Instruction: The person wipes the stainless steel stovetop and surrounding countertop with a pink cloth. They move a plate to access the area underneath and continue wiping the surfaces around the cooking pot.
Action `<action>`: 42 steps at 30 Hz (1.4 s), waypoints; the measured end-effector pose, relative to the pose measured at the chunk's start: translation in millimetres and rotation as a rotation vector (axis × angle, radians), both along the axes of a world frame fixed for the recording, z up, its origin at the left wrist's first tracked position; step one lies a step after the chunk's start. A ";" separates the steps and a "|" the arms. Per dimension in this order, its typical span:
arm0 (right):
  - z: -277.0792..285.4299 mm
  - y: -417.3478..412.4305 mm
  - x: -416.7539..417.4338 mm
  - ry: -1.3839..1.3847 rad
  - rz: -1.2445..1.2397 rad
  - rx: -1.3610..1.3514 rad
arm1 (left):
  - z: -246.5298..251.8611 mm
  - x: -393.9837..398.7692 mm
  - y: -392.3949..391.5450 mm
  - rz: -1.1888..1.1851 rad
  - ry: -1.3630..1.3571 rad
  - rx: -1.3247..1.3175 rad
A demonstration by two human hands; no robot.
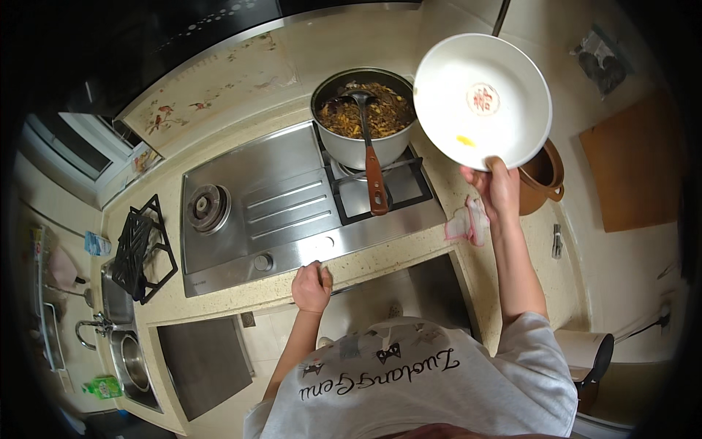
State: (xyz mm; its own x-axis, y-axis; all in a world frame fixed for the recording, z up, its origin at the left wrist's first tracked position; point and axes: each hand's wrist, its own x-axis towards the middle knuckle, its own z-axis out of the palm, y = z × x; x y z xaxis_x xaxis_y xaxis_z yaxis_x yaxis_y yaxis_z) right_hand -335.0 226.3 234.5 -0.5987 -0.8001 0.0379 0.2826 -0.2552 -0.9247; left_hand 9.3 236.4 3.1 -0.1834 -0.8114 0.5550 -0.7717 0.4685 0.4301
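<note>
My right hand (498, 184) grips the near rim of a large white bowl (485, 101), tilted so that its inside shows a red printed mark and a small yellow bit. Just left of the bowl, a deep metal pot (366, 144) stands on the right burner, filled with a brown and yellow mixture (343, 118). A ladle (373, 170) with a brown handle rests in the pot, the handle leaning out over the near rim. My left hand (311, 288) is at the front edge of the steel gas hob (285, 192), its fingers curled with nothing visible in them, near a knob.
A brown clay pot (540, 181) and a pink-edged cloth (469, 224) are right of the hob. Black pan supports (145, 249) lie stacked between the hob and a steel sink (131, 362). A wooden board (630, 164) leans at the far right, with a white appliance (584, 354) below.
</note>
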 end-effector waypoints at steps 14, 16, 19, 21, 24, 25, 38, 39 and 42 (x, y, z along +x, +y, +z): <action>-1.3 -142.3 11.7 0.467 -0.168 -0.144 | 4.0 -0.2 0.0 0.004 0.026 -0.065; -0.6 -149.6 18.4 0.475 -0.152 -0.157 | 2.0 1.5 0.4 0.003 0.012 -0.068; -3.9 -156.2 26.3 0.488 -0.133 -0.207 | 1.6 1.2 -0.3 0.004 0.011 -0.093; -6.5 -157.7 27.8 0.449 -0.125 -0.214 | 0.4 1.3 -0.4 -0.002 -0.015 -0.089; -8.0 -157.7 23.8 0.358 -0.093 -0.118 | 2.2 -2.8 -0.7 -0.017 -0.012 -0.087; -8.3 -155.9 23.8 0.313 -0.099 -0.075 | 4.3 -3.8 -1.6 -0.032 -0.009 -0.088; 9.0 -53.1 7.3 -0.373 0.319 0.097 | -0.8 -6.1 -1.0 -0.032 -0.079 -0.026; 7.8 -32.9 8.2 -0.373 0.321 0.122 | 1.0 -4.6 0.3 -0.025 -0.083 -0.030; -3.2 28.2 7.9 -0.317 0.345 0.183 | -5.1 1.0 1.2 -0.010 -0.095 -0.022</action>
State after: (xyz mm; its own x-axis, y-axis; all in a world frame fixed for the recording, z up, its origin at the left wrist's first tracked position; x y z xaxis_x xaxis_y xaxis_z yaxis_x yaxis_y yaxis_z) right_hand -327.1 254.5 231.3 -0.2574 -0.9301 -0.2620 0.5960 0.0606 -0.8007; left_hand 10.3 237.6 -2.0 -0.2444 -0.7973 0.5519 -0.8037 0.4850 0.3447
